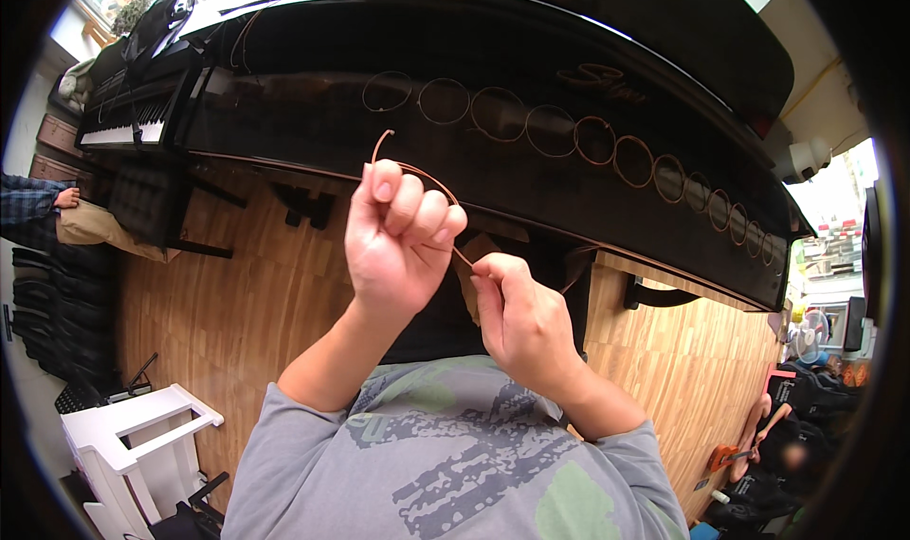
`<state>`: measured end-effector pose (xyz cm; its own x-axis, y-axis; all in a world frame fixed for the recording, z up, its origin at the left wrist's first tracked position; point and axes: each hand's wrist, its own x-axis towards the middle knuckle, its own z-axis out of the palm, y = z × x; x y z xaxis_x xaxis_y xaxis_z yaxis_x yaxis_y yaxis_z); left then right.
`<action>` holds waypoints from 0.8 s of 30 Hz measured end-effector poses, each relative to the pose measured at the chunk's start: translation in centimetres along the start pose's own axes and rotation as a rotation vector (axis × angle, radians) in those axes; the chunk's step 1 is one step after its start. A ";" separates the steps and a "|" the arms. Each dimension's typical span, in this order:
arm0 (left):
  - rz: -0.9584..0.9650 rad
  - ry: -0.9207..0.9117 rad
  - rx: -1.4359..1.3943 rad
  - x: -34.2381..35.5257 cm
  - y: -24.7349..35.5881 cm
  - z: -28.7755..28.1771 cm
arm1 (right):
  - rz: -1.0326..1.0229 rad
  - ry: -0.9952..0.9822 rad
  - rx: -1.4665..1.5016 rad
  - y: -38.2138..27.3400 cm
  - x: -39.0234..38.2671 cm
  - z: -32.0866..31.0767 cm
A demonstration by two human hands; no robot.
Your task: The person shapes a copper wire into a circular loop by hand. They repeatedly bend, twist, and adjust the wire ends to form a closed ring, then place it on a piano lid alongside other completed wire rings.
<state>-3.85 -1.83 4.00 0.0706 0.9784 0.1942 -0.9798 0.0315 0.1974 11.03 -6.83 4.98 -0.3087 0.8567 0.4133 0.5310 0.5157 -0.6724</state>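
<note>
A copper-coloured wire, like a wound piano string, curves through both my hands in front of the black piano. My left hand is closed in a fist around it, palm turned toward me, and one short curved end sticks up above the knuckles. Lower and to the right, my right hand pinches the wire between thumb and index finger. Beyond my hands, a row of coiled wire rings lies along the black surface: thin silvery ones at the left, coppery ones farther right.
The black piano spans the view ahead. At the far left are a keyboard and another person's hand. A white stand is at lower left. A small orange string instrument and black bags are at right.
</note>
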 end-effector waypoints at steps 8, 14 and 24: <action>-0.270 -0.232 -0.266 -0.5 2.1 0.6 | 0.072 -0.178 0.140 1.2 1.5 -2.0; -0.547 -0.345 0.123 -0.9 2.4 -1.5 | 0.163 -0.220 0.041 2.6 3.1 -3.9; -0.355 -0.275 0.987 -2.2 0.5 -1.5 | 0.460 -0.660 0.339 6.3 3.6 -3.8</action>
<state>-4.74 -3.64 2.28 0.4805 0.8627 0.1577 -0.3208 0.0055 0.9471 16.27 -0.55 4.61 -0.5709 0.7586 -0.3140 0.4847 0.0026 -0.8747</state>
